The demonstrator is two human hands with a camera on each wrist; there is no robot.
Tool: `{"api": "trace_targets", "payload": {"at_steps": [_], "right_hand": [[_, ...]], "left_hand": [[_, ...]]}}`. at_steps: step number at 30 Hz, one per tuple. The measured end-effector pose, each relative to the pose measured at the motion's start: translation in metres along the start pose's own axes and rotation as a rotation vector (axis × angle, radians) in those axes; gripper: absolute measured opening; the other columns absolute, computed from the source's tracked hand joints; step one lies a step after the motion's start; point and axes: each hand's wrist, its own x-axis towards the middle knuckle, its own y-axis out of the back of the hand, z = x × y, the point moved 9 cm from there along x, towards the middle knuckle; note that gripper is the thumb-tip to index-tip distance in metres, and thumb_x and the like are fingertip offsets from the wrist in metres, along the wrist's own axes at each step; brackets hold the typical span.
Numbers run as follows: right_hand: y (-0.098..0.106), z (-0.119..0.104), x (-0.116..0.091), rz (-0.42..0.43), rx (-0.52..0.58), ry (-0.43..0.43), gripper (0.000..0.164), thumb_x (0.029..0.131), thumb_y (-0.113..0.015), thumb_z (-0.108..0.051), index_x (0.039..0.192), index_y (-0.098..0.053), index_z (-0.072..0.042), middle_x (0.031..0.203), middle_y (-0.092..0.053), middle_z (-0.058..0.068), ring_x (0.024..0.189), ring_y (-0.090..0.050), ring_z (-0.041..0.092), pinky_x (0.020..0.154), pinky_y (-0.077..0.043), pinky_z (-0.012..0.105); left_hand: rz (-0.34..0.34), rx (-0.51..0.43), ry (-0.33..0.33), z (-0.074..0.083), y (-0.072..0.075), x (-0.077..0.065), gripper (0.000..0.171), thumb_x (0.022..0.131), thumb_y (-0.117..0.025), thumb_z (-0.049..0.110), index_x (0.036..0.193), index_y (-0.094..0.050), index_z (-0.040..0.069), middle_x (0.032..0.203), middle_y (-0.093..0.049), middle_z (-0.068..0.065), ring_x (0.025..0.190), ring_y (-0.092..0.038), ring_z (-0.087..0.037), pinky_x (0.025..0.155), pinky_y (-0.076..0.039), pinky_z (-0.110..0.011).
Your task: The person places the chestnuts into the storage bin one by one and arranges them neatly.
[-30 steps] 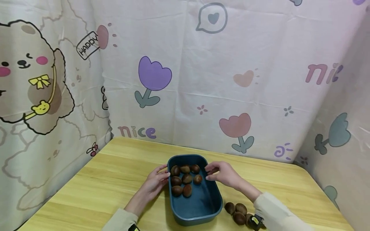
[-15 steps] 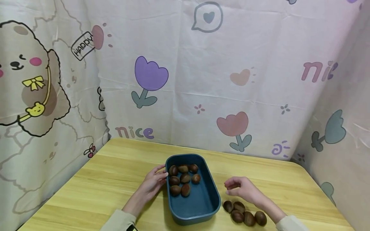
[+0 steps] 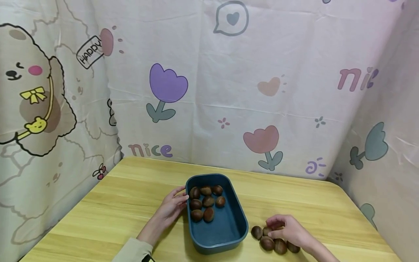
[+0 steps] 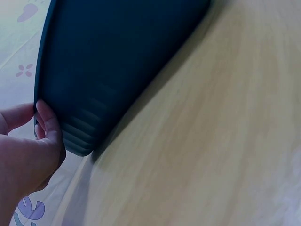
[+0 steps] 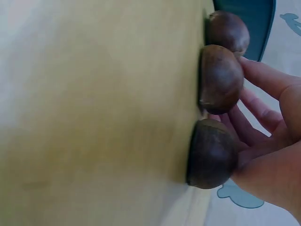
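Note:
A dark blue rectangular box [image 3: 217,233] stands on the table with several brown chestnuts [image 3: 208,201] in its far and left part. My left hand [image 3: 171,207] pinches the box's left rim; in the left wrist view the thumb [image 4: 19,116] and fingers lie on either side of that rim. Right of the box lies a group of loose chestnuts [image 3: 267,243]. My right hand [image 3: 289,230] is over this group, thumb and fingers apart around the far side of a partly hidden chestnut [image 3: 266,230]. In the right wrist view, chestnuts [image 5: 222,79] hide some fingertips.
The light wooden table [image 3: 131,196] carries everything. Its far edge meets a printed cloth [image 3: 209,138] hanging behind, with more cloth at both sides. The box's raised wall stands between the two hands.
My right hand has moved from the box's right rim, rightward and nearer, down to the loose chestnuts. My left hand has stayed at the box. The head view has shifted slightly.

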Motion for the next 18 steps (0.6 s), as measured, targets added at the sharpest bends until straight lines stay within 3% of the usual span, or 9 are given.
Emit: {"api": "trace_targets", "payload": {"at_steps": [5,18], "right_hand": [[-0.0005,0.0037,-0.0009,0.014,-0.006,-0.006,0.038,0.078,-0.080,-0.012,0.106,-0.065,0.007,0.095,-0.067,0.007,0.088,-0.061,0.024,0.072,-0.050,0.027],[0.0029,-0.0008,0.0001,0.068,-0.153,0.021,0.031,0.077,-0.080,-0.013,0.101,-0.070,0.003,0.093,-0.069,0.007,0.084,-0.063,0.022,0.070,-0.051,0.029]], "left_hand": [[-0.005,0.000,-0.002,0.0001,-0.0001,0.0000,0.049,0.095,-0.049,-0.005,0.140,-0.030,-0.009,0.099,-0.056,-0.006,0.082,-0.055,-0.012,0.077,-0.046,-0.024],[-0.003,0.006,-0.004,0.0002,0.0003,0.0001,0.049,0.095,-0.049,-0.005,0.140,-0.029,-0.009,0.098,-0.055,-0.006,0.084,-0.054,-0.013,0.077,-0.046,-0.024]]}}
